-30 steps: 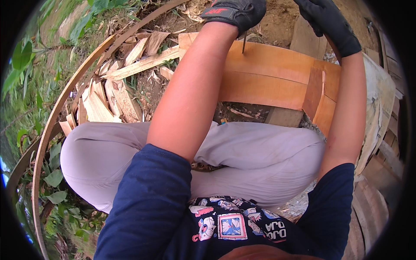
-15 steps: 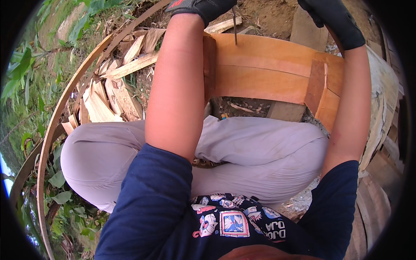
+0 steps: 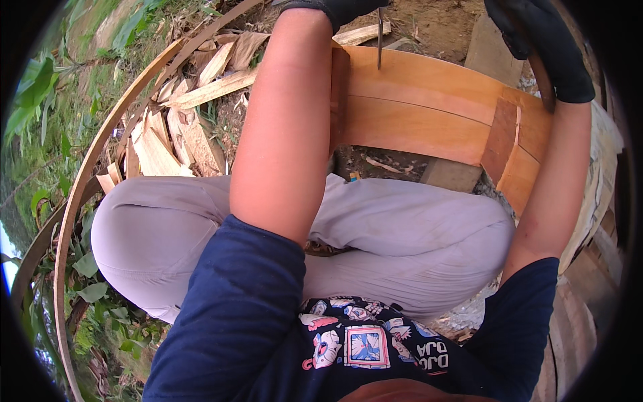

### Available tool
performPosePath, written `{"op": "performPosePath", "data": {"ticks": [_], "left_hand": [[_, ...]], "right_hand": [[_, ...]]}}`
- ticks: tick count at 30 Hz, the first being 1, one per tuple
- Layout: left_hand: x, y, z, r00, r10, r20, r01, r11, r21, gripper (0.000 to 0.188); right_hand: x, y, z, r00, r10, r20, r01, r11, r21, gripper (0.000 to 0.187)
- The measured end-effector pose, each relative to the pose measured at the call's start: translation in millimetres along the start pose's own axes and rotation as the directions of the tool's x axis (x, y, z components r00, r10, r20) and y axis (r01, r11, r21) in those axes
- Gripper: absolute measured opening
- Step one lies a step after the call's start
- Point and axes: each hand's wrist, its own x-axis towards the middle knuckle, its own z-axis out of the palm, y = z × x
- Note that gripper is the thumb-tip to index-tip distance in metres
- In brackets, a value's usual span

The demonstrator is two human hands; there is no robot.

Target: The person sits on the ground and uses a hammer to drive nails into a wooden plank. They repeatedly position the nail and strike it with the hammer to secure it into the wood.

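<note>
My left hand, in a black glove, is at the upper edge, its fingers largely cut off. Under its finger side a thin dark metal piece, like a blade seen edge-on, comes down to the orange-brown wooden panel. The panel is made of boards side by side, with a darker crosspiece near its right end and another dark edge beside my left forearm. My right hand, also black-gloved, is closed around a curved brown wooden strip at the panel's far right corner.
Split wood pieces lie in a heap to the left. A long curved wooden strip arcs past green plants. My legs in pale trousers are folded before the panel. A flat plank lies beneath it on the soil.
The panel, the metal piece and both hands have shifted slightly right in the picture together. More of the curved wooden strip shows in my right hand.
</note>
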Motion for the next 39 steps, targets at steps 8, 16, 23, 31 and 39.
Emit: {"op": "performPosePath", "data": {"ticks": [8, 16, 23, 31, 39], "left_hand": [[10.7, -22.1, 5.0, 0.991, 0.137, -0.004, -0.137, 0.99, 0.017, 0.029], [7.2, -15.2, 7.8, 0.998, 0.056, -0.012, -0.057, 0.988, -0.142, 0.026], [18.1, -27.5, 10.0, 0.998, 0.048, 0.031, -0.045, 0.996, -0.078, 0.028], [16.5, -28.3, 12.6, 0.993, 0.098, -0.069, -0.099, 0.995, -0.019, 0.031], [21.9, -31.8, 16.8, 0.986, 0.155, -0.054, -0.156, 0.988, -0.021, 0.03]], "right_hand": [[-3.1, -11.8, 12.3, 0.999, -0.018, -0.052, 0.02, 0.999, 0.04, 0.043], [-9.7, -9.1, 15.0, 0.991, -0.086, -0.105, 0.084, 0.996, -0.032, 0.043], [-3.3, -12.0, 14.4, 0.996, -0.066, -0.066, 0.062, 0.997, -0.053, 0.043], [-2.1, -29.7, 21.2, 0.985, 0.127, -0.119, -0.128, 0.992, 0.002, 0.041], [-6.0, -31.4, 20.9, 0.994, 0.049, -0.103, -0.058, 0.994, -0.092, 0.042]]}}
